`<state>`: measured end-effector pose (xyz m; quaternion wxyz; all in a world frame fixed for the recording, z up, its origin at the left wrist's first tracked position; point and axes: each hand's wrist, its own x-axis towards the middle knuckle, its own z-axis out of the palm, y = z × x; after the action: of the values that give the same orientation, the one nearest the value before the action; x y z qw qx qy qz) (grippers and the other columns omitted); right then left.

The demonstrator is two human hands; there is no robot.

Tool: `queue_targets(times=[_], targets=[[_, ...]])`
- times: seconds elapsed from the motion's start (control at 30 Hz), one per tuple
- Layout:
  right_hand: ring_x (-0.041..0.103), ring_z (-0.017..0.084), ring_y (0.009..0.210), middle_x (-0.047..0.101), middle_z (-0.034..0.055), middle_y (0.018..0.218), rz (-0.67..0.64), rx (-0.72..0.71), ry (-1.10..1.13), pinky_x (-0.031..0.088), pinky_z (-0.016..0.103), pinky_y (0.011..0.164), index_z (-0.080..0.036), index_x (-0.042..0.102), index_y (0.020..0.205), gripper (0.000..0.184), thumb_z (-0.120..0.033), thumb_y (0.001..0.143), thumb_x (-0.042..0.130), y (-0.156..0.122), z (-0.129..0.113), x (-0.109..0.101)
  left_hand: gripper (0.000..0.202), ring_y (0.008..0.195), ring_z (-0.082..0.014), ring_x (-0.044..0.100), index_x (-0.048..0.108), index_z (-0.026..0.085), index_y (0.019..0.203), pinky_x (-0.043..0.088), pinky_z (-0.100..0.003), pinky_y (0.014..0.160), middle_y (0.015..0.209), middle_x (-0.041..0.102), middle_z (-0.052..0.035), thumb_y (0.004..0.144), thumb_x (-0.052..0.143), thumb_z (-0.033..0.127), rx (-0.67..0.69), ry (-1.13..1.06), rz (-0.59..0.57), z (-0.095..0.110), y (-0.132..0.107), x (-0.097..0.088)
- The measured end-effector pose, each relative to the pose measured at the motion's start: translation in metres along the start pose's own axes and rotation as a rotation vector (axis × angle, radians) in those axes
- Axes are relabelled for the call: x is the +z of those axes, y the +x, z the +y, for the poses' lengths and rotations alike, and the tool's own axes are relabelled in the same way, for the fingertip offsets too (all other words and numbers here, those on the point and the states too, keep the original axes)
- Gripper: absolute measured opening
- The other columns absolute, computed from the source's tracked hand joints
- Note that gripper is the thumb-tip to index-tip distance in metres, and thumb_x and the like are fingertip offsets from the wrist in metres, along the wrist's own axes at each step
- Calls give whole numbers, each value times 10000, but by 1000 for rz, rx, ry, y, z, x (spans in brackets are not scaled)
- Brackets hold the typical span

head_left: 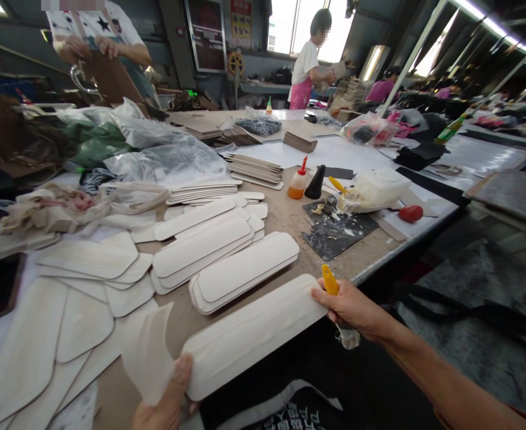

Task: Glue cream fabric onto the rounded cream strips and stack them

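A long white panel with rounded corners (254, 334) spans between both hands at the table's front edge. My left hand (164, 388) is closed on its left end, thumb on top. A curved white piece (149, 346) stands up beside that thumb; whether the hand grips it too, I cannot tell. My right hand (343, 304) pinches the panel's right end and also holds a brush by its yellow handle (330, 279), the glue-caked bristles pointing down. Just beyond lie stacks of similar white panels (249, 263), and more are fanned out to the left (25, 340).
A dark board smeared with white paste (339, 230), a white plastic jug (379, 188), a glue bottle with red tip (297, 182) and a black cone (315, 182) stand at right. Plastic bags (164, 149) are piled far left. Two co-workers stand across the table.
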<state>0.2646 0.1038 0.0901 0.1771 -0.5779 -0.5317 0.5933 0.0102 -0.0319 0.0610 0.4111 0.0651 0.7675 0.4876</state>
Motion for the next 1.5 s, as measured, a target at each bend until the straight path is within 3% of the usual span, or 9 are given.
queue_targets(times=[0.27, 0.47, 0.57, 0.73, 0.93, 1.1, 1.3, 1.43, 1.5], targets=[[265, 37, 359, 368, -93, 404, 4, -17, -78, 157, 185, 367, -200, 416, 653, 454, -612, 664, 605, 17, -5, 1, 478, 455, -101, 400, 518, 147, 519, 340, -235, 443, 430, 458, 32, 462, 784, 539, -26, -191, -163, 12, -4, 2], [301, 49, 385, 397, -74, 430, 70, -227, -51, 196, 200, 388, -172, 508, 684, 459, -624, 680, 591, 45, -62, 5, 529, 506, -95, 488, 604, 130, 820, 395, -204, 438, 631, 592, 20, 438, 840, 410, 87, -380, -138, 63, 21, 4], [338, 62, 406, 450, -47, 466, 186, -402, -83, 244, 214, 409, -147, 582, 735, 481, -626, 731, 532, 57, -83, 3, 469, 442, -92, 457, 570, 140, 756, 402, -231, 440, 542, 554, 38, 536, 756, 510, 239, -343, -50, 79, 50, 1], [446, 99, 458, 586, 8, 591, 285, -388, -391, 341, 241, 483, -154, 610, 771, 369, -488, 823, 463, 68, -75, -6, 542, 451, -102, 433, 601, 109, 711, 319, -230, 421, 526, 579, -7, 545, 694, 617, 261, -142, -16, 53, 83, -10], [609, 233, 820, 662, 108, 868, 371, -266, -992, 386, 284, 693, -155, 618, 901, 287, -360, 866, 420, 91, -50, -15, 429, 476, -121, 393, 628, 170, 640, 295, -261, 500, 474, 494, 30, 652, 614, 599, 340, 169, -46, 20, 80, -7], [633, 230, 811, 680, 104, 857, 286, -220, -1005, 394, 264, 674, -153, 635, 879, 295, -373, 858, 438, 114, -40, -15, 289, 464, -123, 396, 598, 180, 668, 297, -252, 477, 486, 511, 29, 627, 611, 466, 367, 53, -83, 32, 83, 7], [637, 231, 807, 686, 105, 869, 226, -217, -955, 397, 262, 661, -139, 619, 910, 321, -402, 845, 447, 123, -38, -18, 521, 455, -93, 364, 588, 141, 845, 296, -219, 447, 531, 501, 43, 608, 589, 604, 336, -130, 77, 49, 89, 16], [633, 230, 794, 681, 106, 850, 209, -232, -934, 386, 264, 643, -137, 616, 866, 304, -396, 830, 461, 122, -39, -19, 590, 446, -126, 395, 662, 117, 958, 322, -256, 465, 463, 456, 50, 643, 600, 611, 378, 50, 11, 38, 83, 24], [631, 227, 793, 678, 100, 846, 213, -238, -929, 381, 265, 643, -147, 613, 845, 291, -395, 828, 462, 119, -39, -18, 570, 500, -165, 493, 664, 134, 1031, 413, -300, 556, 542, 561, 14, 679, 583, 575, 466, 207, -38, 31, 84, 25]])
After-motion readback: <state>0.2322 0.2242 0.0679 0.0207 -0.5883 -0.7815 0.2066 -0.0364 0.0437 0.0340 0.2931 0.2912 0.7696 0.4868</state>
